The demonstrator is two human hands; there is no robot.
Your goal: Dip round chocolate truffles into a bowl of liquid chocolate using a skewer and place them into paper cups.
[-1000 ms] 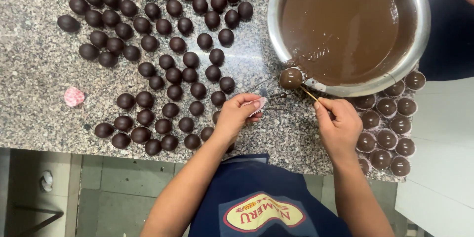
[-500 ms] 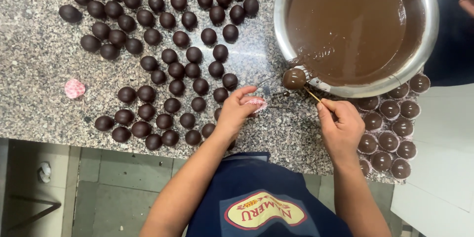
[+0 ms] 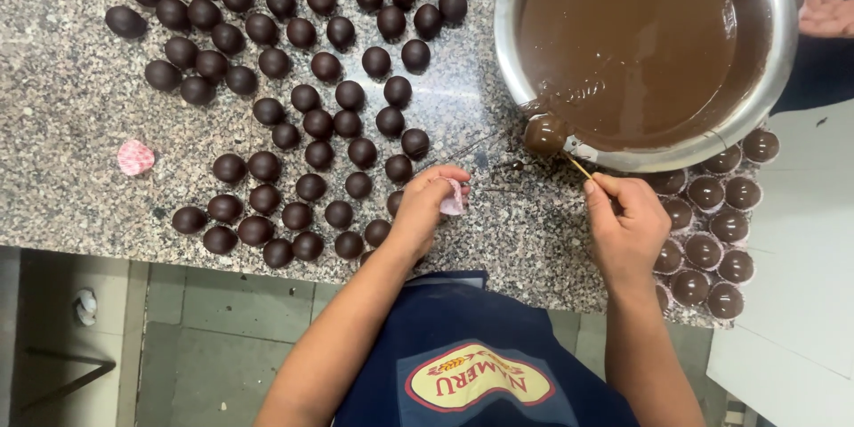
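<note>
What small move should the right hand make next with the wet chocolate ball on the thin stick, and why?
Probably carry the glossy chocolate-coated ball toward the small pink paper cup held in the left hand. The right hand holds its thin wooden stick just outside the steel bowl's rim, so the ball looks freshly dipped.

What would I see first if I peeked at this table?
A huge metal bowl of melted chocolate sits at the top right. Rows of dark chocolate balls cover the speckled counter on the left. The right hand holds a thin stick with a freshly dipped ball beside the bowl.
</note>
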